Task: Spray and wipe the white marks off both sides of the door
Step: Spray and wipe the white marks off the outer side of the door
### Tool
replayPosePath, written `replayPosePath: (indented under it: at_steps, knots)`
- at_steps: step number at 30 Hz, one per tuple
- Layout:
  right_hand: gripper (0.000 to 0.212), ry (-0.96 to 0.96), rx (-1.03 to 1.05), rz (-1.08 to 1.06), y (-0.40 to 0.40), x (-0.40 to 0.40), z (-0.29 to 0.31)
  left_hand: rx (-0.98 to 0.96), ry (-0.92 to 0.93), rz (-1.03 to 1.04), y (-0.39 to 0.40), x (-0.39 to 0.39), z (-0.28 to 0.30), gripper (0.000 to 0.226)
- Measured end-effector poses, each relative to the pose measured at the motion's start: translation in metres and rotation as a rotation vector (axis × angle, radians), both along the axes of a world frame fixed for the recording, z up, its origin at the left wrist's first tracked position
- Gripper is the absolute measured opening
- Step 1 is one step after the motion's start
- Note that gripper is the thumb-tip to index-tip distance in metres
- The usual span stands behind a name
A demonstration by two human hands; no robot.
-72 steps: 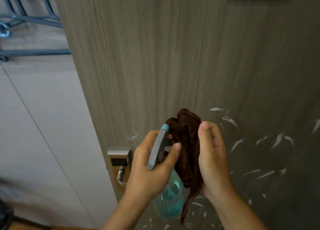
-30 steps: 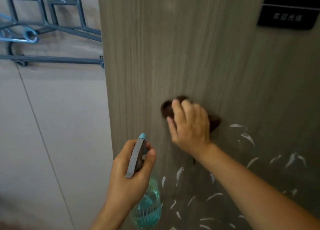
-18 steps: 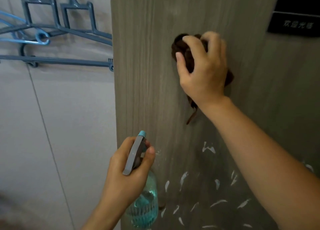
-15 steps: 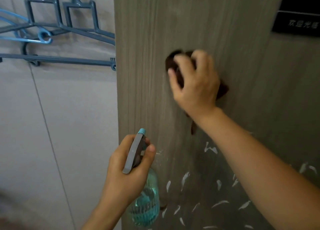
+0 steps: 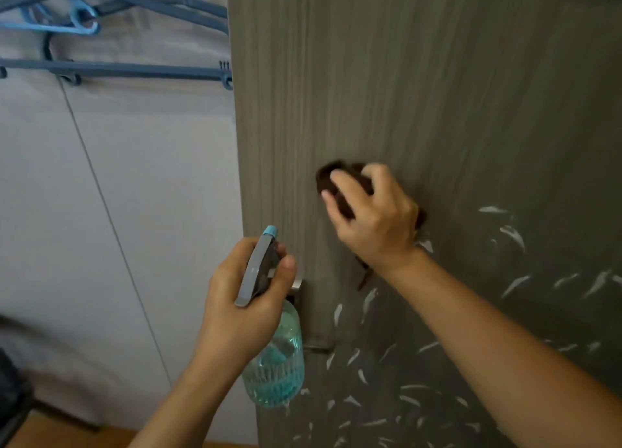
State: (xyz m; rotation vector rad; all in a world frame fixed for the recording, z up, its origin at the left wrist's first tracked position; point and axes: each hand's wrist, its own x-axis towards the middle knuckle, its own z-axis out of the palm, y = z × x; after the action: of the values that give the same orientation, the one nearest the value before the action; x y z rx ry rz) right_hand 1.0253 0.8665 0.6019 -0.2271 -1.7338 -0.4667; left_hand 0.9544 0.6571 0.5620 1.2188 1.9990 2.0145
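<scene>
1. while the door [image 5: 387,77] is bare up top, white marks [image 5: 511,235] cover its lower half; other side unseen.
2. right hand [image 5: 373,218] grips brown cloth [image 5: 328,174] on door, above marks.
3. left hand [image 5: 242,299] grips spray bottle [image 5: 274,370] nr handle.

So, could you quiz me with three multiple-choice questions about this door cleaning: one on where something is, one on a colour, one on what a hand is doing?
1. Where do most white marks lie on the door?
A. above the cloth
B. below and right of the cloth
C. along the top edge

2. What colour is the cloth?
A. dark brown
B. yellow
C. white

3. What is the left hand doing?
A. hanging idle
B. pushing the door
C. holding the spray bottle

Answers:
1 B, the streaks cluster lower right, while the wood above is bare.
2 A, dark brown shows between the right hand fingers.
3 C, its fingers wrap the bottle's neck.
</scene>
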Motion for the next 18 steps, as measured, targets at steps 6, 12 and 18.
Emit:
replayPosePath:
  at_steps: [6,12,18]
  knots:
    - [0.021,-0.166,0.093,-0.004,-0.001,-0.023,-0.050,0.017,0.037,0.013,0.003,0.001,-0.003,0.007]
    - [0.015,-0.468,-0.074,0.008,-0.006,0.008,-0.151,-0.016,0.050,0.028,-0.003,0.001,-0.006,0.006]
    - [0.022,-0.137,-0.149,0.025,-0.018,0.000,-0.081,-0.028,0.029,0.024,-0.001,0.006,-0.006,0.007]
